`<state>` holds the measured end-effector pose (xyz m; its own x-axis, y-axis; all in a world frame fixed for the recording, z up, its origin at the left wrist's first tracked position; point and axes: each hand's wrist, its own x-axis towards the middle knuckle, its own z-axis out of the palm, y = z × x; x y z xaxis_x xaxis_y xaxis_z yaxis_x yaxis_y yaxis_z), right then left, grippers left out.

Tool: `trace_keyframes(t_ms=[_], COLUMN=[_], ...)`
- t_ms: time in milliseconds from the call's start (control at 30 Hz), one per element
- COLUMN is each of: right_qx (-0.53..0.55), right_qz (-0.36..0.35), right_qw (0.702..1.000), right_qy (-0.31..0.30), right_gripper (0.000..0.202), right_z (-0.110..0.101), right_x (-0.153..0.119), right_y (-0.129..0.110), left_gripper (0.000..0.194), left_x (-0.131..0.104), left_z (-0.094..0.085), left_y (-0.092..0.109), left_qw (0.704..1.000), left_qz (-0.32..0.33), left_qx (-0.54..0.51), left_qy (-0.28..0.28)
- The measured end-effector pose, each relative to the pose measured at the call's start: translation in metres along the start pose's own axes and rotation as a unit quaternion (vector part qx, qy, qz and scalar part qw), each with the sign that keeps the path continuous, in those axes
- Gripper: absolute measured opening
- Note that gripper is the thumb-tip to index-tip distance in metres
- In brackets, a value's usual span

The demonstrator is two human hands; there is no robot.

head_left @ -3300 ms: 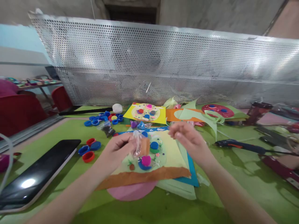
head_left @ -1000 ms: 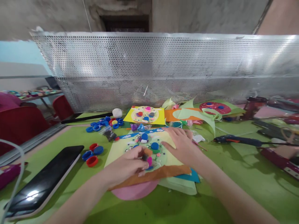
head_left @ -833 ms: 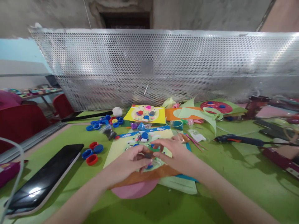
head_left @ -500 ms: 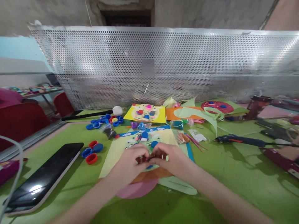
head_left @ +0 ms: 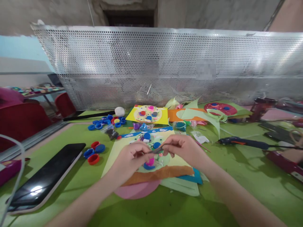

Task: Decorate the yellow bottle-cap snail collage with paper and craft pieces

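Observation:
Between my two hands a thin dark strip (head_left: 156, 151) is stretched above a collage. My left hand (head_left: 134, 157) pinches its left end, and my right hand (head_left: 180, 146) pinches the other end. Beneath them lies a pale yellow sheet (head_left: 112, 157) with a blue painted strip along its top, blue caps, a pink piece and small beads. A brown band (head_left: 163, 173) crosses its lower part. Pink paper (head_left: 137, 190) and pale green paper (head_left: 182, 186) stick out from under the near edge.
A phone (head_left: 47, 176) lies at the left, beside red and blue caps (head_left: 94, 159). Behind are a yellow card (head_left: 163, 118), small bags (head_left: 112, 133) and more caps. A glue gun (head_left: 243, 142) lies at the right. A perforated metal screen (head_left: 175, 63) stands across the back.
My hands have moved slightly apart, my right hand up and to the right, and the dark strip now shows stretched between them. More of the collage's lower part is visible.

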<state>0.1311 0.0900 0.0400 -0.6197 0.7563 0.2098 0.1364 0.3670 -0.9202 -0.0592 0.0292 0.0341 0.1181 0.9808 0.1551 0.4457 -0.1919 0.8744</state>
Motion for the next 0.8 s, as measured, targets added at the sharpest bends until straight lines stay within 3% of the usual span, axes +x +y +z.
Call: trace_keyframes(t_ms=[67,167,233,367,467,567,667,800], right_qx=[-0.001,-0.034,-0.064,-0.064,-0.035,-0.059,-0.114,-0.115], right_qz=[0.005,0.017,0.01,-0.035,-0.052,-0.055,-0.071,-0.108], right_qw=[0.998,0.997,0.997,0.997,0.997,0.988,0.967,0.976], right_qy=[0.056,0.071,0.05,0.032,0.048,0.135,0.217,0.15], right_gripper=[0.012,0.039,0.05,0.026,0.021,0.022,0.026,0.034], right_z=[-0.005,-0.001,0.008,0.025,0.027,0.016,0.007,0.015], right_x=[0.002,0.001,0.0,-0.003,-0.003,0.001,0.003,0.0], right_y=[0.0,0.002,0.006,0.013,0.013,0.011,0.01,0.01], left_gripper=[0.023,0.036,0.037,0.015,0.021,0.028,0.033,0.027], left_x=[0.002,0.004,0.003,-0.001,-0.003,-0.002,0.001,0.002], left_z=[-0.003,-0.003,0.0,0.006,0.007,0.006,0.006,0.01], left_y=[-0.004,-0.009,-0.007,0.004,0.008,0.003,-0.003,-0.002], left_qw=[0.996,0.987,0.99,0.996,0.999,0.997,0.987,0.972], left_qz=[-0.076,-0.136,-0.104,-0.03,-0.022,-0.045,-0.117,-0.122], left_qx=[-0.045,-0.08,-0.086,-0.08,-0.031,-0.051,-0.111,-0.201], left_qy=[-0.014,-0.028,-0.04,-0.031,0.013,0.026,0.025,-0.011])
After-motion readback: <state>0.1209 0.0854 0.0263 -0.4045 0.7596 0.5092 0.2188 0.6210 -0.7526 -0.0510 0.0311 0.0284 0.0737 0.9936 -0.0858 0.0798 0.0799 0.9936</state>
